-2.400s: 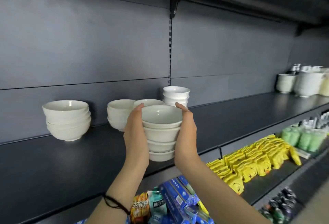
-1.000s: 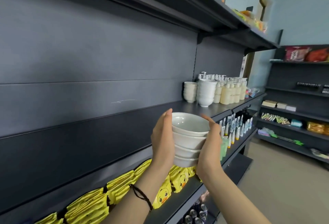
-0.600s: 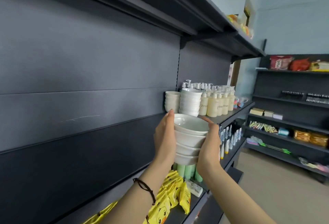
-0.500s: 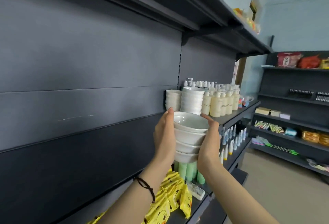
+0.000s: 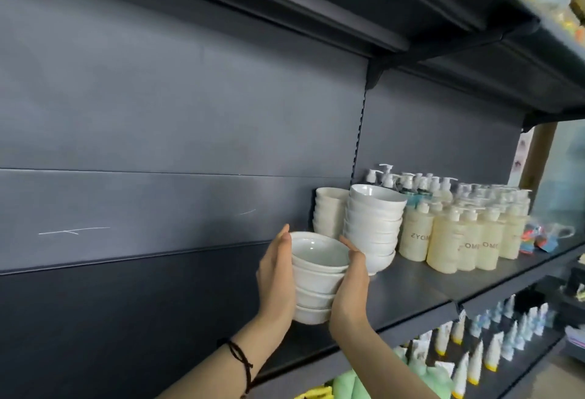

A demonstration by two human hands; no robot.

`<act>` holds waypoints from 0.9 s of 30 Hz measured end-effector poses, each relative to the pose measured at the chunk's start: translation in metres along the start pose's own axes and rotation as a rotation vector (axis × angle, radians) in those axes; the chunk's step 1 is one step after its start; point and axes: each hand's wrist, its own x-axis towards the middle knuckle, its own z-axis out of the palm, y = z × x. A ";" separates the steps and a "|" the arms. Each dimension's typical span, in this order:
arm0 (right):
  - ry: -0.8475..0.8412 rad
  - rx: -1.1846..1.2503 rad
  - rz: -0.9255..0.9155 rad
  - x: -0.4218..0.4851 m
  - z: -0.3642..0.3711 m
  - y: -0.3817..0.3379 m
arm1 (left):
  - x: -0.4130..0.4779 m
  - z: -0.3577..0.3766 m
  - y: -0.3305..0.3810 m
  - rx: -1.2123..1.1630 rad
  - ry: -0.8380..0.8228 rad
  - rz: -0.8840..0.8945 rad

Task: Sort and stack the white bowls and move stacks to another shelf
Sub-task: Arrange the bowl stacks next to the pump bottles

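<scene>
I've got the small stack [image 5: 316,278], four white bowls nested, held in the air just left of the tall stack [image 5: 373,227] and a little lower than its top. My left hand [image 5: 275,275] grasps one side and my right hand [image 5: 349,284] the other. Each is cupped round the bowls with fingertips up at the top rim, and the right one sits very near the tall stack.

To set it down well, I'd bring it in level and land the bottom foot flat on the bare shelf [image 5: 421,284] left of the tall stack. I'd leave enough gap for my right fingers to slip out without nudging the neighbour. I'd lower rather than drop, and let go only once the weight sits.

The bowls look like glazed ceramic: smooth, glossy and hard, so likely slippery between the palms. With flared rims and narrow feet, a nested pile could rock if tipped.

Behind the tall stack, to its left, stands a rear stack [image 5: 329,211] of creamier bowls. Right of the tall stack are pump bottles [image 5: 459,234], translucent plastic holding pale yellow liquid. The shelf and the back panel [image 5: 158,113], up and left of the tall stack, are dark, matt and flat, and the panel has pale scratches
</scene>
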 end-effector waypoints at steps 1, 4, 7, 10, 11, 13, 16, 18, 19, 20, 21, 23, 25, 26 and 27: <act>-0.023 0.009 0.024 0.015 -0.003 0.002 | 0.004 0.007 -0.005 0.003 0.026 0.023; -0.090 0.036 0.069 0.051 -0.011 0.009 | 0.017 0.025 -0.023 0.021 0.111 0.067; -0.144 0.043 0.122 0.080 -0.016 0.017 | 0.030 0.037 -0.036 0.043 0.169 0.080; -0.181 0.040 0.140 0.106 -0.013 0.026 | 0.047 0.045 -0.045 0.064 0.202 0.097; -0.195 0.032 0.147 0.112 -0.010 0.027 | 0.053 0.046 -0.047 0.072 0.217 0.101; -0.227 0.026 0.173 0.126 -0.004 0.030 | 0.066 0.048 -0.050 0.087 0.255 0.101; -0.277 0.024 0.182 0.144 0.006 0.038 | 0.084 0.050 -0.055 0.120 0.272 0.098; -0.299 0.009 0.184 0.157 0.012 0.042 | 0.096 0.051 -0.058 0.139 0.287 0.092; -0.306 0.000 0.179 0.162 0.015 0.043 | 0.102 0.052 -0.058 0.150 0.298 0.082; -0.302 -0.017 0.169 0.169 0.019 0.044 | 0.107 0.053 -0.058 0.171 0.307 0.078; -0.287 -0.038 0.166 0.176 0.023 0.043 | 0.112 0.054 -0.057 0.200 0.312 0.077; -0.268 -0.097 0.177 0.185 0.031 0.046 | 0.121 0.053 -0.057 0.249 0.326 0.084; -0.285 -0.143 0.171 0.193 0.039 0.051 | 0.126 0.050 -0.056 0.289 0.340 0.109; -0.300 -0.161 0.167 0.196 0.041 0.054 | 0.127 0.048 -0.056 0.312 0.337 0.125; -0.318 -0.173 0.158 0.198 0.041 0.056 | 0.126 0.045 -0.055 0.336 0.328 0.135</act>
